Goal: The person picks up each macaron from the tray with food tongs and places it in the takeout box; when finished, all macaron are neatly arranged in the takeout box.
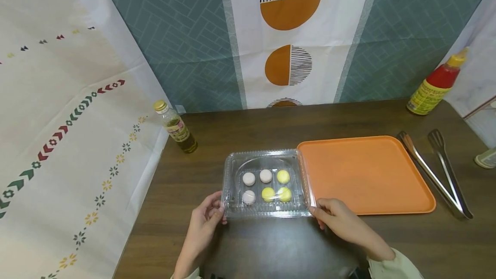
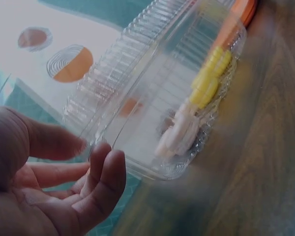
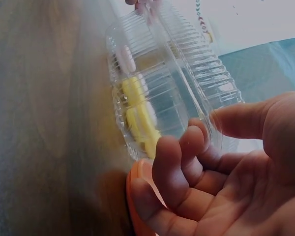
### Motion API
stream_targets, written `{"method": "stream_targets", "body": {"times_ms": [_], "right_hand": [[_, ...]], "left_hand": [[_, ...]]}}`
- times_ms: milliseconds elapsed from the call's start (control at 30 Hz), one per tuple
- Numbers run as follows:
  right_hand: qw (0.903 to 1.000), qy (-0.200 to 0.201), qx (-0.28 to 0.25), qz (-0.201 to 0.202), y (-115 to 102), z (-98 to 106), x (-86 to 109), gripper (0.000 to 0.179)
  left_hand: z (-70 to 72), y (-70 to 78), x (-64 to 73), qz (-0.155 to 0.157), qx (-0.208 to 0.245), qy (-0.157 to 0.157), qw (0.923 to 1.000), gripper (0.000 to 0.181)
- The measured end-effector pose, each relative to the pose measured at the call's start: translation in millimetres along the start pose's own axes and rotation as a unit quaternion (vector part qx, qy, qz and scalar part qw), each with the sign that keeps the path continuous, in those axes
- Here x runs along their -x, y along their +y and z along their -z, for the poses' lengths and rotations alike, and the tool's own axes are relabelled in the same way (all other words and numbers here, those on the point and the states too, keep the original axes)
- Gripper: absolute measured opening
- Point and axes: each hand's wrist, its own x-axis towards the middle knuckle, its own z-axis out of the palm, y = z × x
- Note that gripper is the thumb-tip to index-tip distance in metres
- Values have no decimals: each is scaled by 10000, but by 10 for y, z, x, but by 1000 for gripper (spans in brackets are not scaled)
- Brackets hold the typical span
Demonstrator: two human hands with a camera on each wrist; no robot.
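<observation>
A clear plastic clamshell container (image 1: 258,213) sits on the table before me, its ribbed lid down over the base. Inside, white macarons (image 1: 249,179) stand at the left and yellow macarons (image 1: 283,177) at the right, in two rows. At its front left corner my left hand (image 1: 208,214) pinches the rim between thumb and fingers. My right hand (image 1: 336,218) holds the rim the same way at the front right corner. In the right wrist view, the thumb and index fingertip of that hand meet at the seam between lid and base.
An orange tray (image 1: 368,175) lies right beside the container, with metal tongs (image 1: 445,175) along its right side. An oil bottle (image 1: 178,130) stands at the back left, a red sauce bottle (image 1: 435,83) at the back right. Patterned cloth hangs behind and left of the wooden table (image 1: 155,227).
</observation>
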Motion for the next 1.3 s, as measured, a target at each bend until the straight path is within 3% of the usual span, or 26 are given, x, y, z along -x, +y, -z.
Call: {"method": "stream_targets", "body": {"times_ms": [300, 600, 733, 867, 1033, 1167, 1300], "right_hand": [[9999, 58, -5, -117, -63, -28, -47, 37], [9930, -176, -1161, -102, -11, -9, -67, 37], [9902, -208, -1374, -111, -8, 0, -56, 35], [9951, -166, -963, -137, -24, 40, -65, 34], [9999, -106, -9, -117, -88, 179, -98, 28], [9974, 78, 722, -10, -204, 319, -103, 18], [9865, 403, 1590, 31, -393, 465, -125, 16]], "left_hand": [[18, 51, -56, 253, -138, 115, 9995, 37], [17, 50, -97, 448, -270, 131, 9985, 39], [23, 77, -119, 455, -395, 50, 9982, 40], [50, 112, -156, 501, -692, -62, 9963, 38], [121, 207, -228, 326, -1554, -326, 9868, 35], [190, 341, -308, 144, -2347, -574, 9703, 36], [260, 492, -434, -190, -3022, -765, 9500, 40]]}}
